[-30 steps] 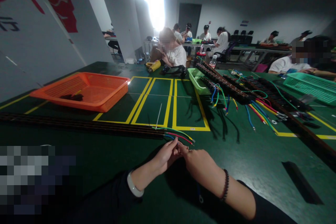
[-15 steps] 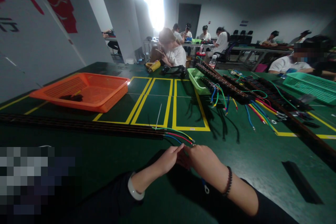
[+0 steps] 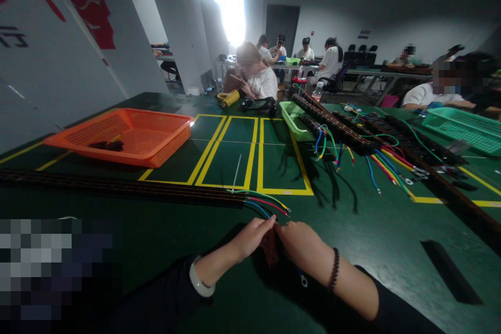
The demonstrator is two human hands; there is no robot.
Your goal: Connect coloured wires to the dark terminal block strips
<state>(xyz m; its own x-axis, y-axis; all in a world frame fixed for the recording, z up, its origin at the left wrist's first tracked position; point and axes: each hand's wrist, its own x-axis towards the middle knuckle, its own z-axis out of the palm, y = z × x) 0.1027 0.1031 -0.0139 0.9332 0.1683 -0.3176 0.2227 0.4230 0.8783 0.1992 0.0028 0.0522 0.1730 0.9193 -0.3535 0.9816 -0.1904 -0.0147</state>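
Head camera, looking forward (and down).

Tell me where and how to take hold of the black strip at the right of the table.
Probably best to pinch the black strip at mid-length, across its narrow width, coming from above: it appears to lie flat, apart from other things, with both long edges exposed.

A long, dark cable bundle [image 3: 129, 189] lies straight across the frame's left, its green, red and blue wires [image 3: 269, 204] curving near centre; a silvery ring terminal [image 3: 304, 283] shows at lower centre.
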